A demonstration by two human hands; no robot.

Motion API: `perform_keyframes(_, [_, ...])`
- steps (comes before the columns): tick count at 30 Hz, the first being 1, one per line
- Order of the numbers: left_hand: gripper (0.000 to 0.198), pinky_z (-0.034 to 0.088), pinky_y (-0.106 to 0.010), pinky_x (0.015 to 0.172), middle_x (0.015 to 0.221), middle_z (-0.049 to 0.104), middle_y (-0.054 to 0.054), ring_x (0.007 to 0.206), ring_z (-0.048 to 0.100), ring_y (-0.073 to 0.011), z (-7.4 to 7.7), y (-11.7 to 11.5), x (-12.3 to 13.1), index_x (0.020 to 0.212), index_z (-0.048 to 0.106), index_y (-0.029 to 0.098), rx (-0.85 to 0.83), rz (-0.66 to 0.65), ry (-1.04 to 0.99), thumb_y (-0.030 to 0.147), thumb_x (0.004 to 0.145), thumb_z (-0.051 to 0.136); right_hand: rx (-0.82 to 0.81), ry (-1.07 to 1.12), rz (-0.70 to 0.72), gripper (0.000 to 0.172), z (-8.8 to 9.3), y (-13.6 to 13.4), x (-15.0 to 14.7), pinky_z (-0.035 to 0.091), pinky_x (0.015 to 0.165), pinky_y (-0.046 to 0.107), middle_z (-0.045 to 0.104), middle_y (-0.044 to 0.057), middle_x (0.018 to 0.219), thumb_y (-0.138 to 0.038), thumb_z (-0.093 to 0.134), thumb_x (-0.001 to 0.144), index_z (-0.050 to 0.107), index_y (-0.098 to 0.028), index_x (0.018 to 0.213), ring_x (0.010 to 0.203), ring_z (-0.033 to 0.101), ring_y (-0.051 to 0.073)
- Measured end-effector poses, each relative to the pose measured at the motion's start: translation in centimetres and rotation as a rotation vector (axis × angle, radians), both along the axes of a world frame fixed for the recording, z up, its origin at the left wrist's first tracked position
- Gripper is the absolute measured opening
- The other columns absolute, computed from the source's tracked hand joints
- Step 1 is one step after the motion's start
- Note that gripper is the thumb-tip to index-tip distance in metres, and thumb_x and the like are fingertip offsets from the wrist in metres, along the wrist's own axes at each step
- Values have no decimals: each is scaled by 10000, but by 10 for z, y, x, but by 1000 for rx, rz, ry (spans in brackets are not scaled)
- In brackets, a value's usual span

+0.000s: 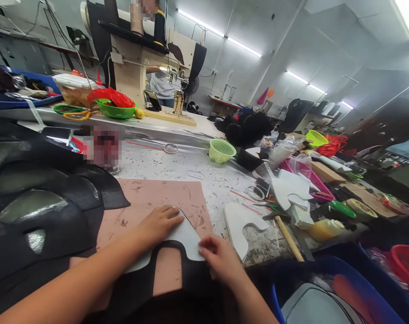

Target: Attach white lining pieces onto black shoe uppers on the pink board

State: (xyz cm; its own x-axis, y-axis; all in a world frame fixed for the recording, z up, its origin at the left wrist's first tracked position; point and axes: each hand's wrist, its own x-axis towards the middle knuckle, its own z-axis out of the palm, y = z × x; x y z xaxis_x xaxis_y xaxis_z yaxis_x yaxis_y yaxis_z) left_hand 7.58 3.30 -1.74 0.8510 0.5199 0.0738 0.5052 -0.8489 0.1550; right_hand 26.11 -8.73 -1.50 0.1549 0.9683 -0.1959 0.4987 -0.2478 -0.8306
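A white curved panel [187,238] with a thin black edge lies on the pink board [164,191]. Black sheet material [167,245] borders its near side around a U-shaped opening, through which the board shows. My left hand [164,221] rests flat on the panel's upper left part, fingers stretched out and close together. At the panel's lower right corner, thumb and fingers of my right hand [220,254] pinch its edge. To the right lies a stack of similar white curved pieces [240,222], apart from my hands.
Black shaped pieces [42,198] pile up at the left. A hammer [288,238] and scissors [270,207] lie right of the white stack. Behind are a green basket [221,150] and a sewing machine [133,58]. A blue bin [326,270] stands at lower right.
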Motion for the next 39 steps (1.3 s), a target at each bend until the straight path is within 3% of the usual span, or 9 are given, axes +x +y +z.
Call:
perform_keyframes(8, [339,316,-374,996,1274,493,-84,1162,439,-233,-14,4,-7,1199,511,228,57,-34,-17,268,875,421,86,-298,51,122,5,-8,-10,430,659,264,641,32,749,-151,498,739,611,-196,752,702,581,161])
perform_keyframes(15, [493,249,-368,1027,1395,323,-72,1272,296,-237,-21,0,-15,1328,331,251,60,-50,55,451,878,357,-39,-677,222,126,32,-3,7,414,647,306,620,57,823,-119,464,750,568,-188,769,761,574,200])
perform_keyframes(18, [571,240,-400,1026,1401,300,-93,1278,277,-267,-20,-5,-14,1333,326,232,32,-32,56,533,847,347,192,-493,208,184,32,27,-2,439,721,311,620,58,882,-116,426,767,565,-187,863,839,574,186])
perform_keyframes(21, [624,278,-409,1010,1357,377,-132,1245,339,-283,-18,-4,-14,1292,398,162,1,-25,1,564,816,371,425,-132,290,366,14,63,-26,435,852,278,590,62,1084,-80,352,775,494,-182,1097,995,549,135])
perform_keyframes(26, [445,355,-333,971,1270,497,-112,1155,466,-182,-18,-3,-28,1224,466,120,-6,156,-95,292,897,219,438,-141,405,528,-17,87,-52,337,1004,308,499,72,1265,-21,311,735,423,-157,1233,1161,446,127])
perform_keyframes(29, [489,287,-409,1012,1341,401,-136,1232,370,-239,-23,-26,-51,1278,408,113,59,178,-51,373,881,290,401,-312,523,484,-18,82,-54,272,1048,328,444,55,1323,-58,322,791,433,-179,1246,1228,368,132])
perform_keyframes(33, [697,313,-391,994,1390,299,-133,1255,322,-275,-31,-83,-92,1357,267,152,182,70,-10,546,800,410,323,-512,616,432,-12,77,-57,206,1073,355,340,80,1388,-259,373,878,382,-157,1297,1290,257,166])
perform_keyframes(36, [801,383,-352,939,1378,318,-136,1217,386,-278,-31,-119,-118,1378,197,166,228,20,-16,542,742,507,285,-586,684,641,-7,74,-60,155,1082,389,218,137,1428,-478,407,845,283,-99,1347,1321,159,216])
perform_keyframes(39, [660,435,-258,871,1313,438,-88,1115,509,-222,-16,-137,-134,1337,317,231,147,-53,-29,383,745,566,251,-593,749,861,0,72,-59,132,1074,433,123,169,1445,-651,418,747,204,-102,1375,1327,93,272])
